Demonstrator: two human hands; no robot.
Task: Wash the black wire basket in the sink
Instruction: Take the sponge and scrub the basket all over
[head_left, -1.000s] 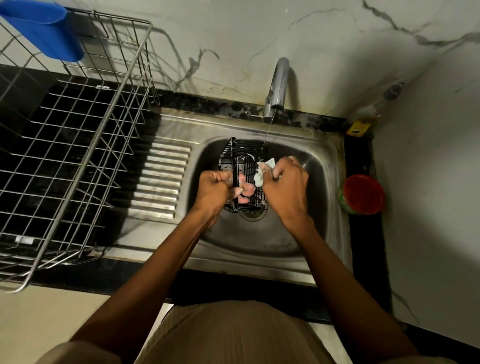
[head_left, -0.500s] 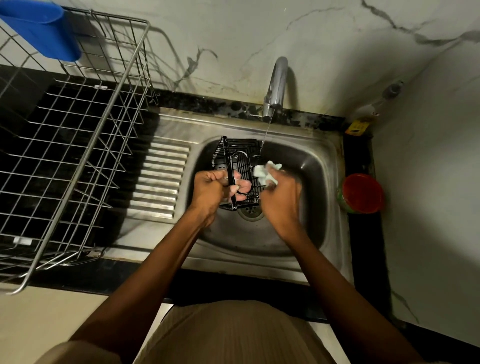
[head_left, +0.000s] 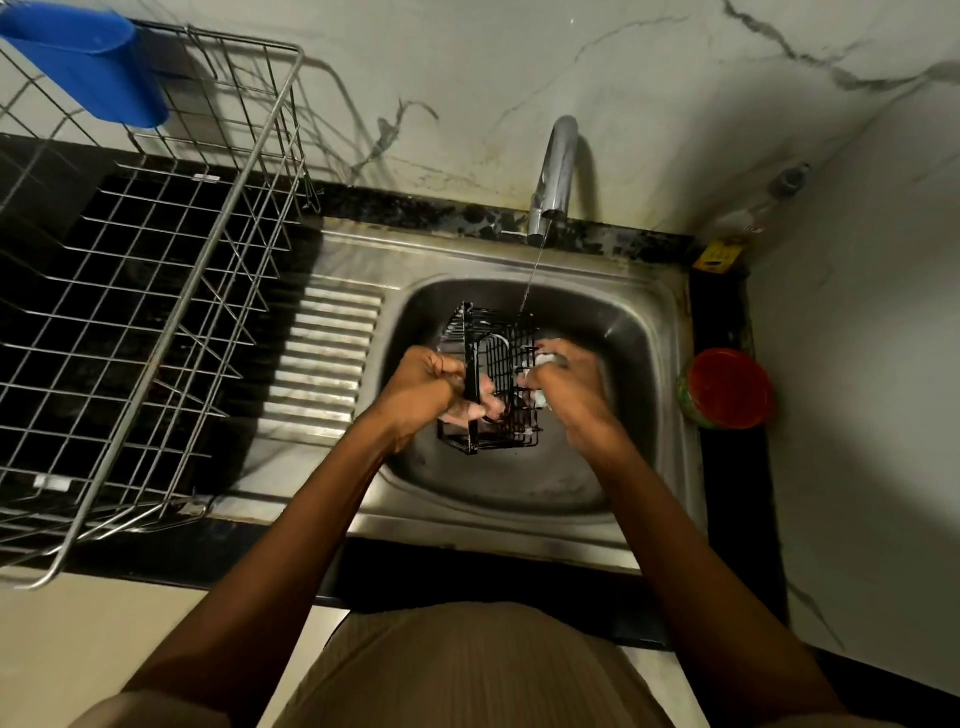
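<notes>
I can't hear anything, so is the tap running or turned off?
Running. A thin stream of water falls from the tap spout onto the black wire basket held over the sink.

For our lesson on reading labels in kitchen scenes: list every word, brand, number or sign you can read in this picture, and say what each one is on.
No text can be read.
Yellow packet in the corner behind the sink: dark marks, too small and blurred to read.
Clear bottle against the wall: a small reddish label, unreadable.
Red-lidded jar: nothing legible.
Black wire basket, faucet, dish rack, blue cup: no print seen.
</notes>
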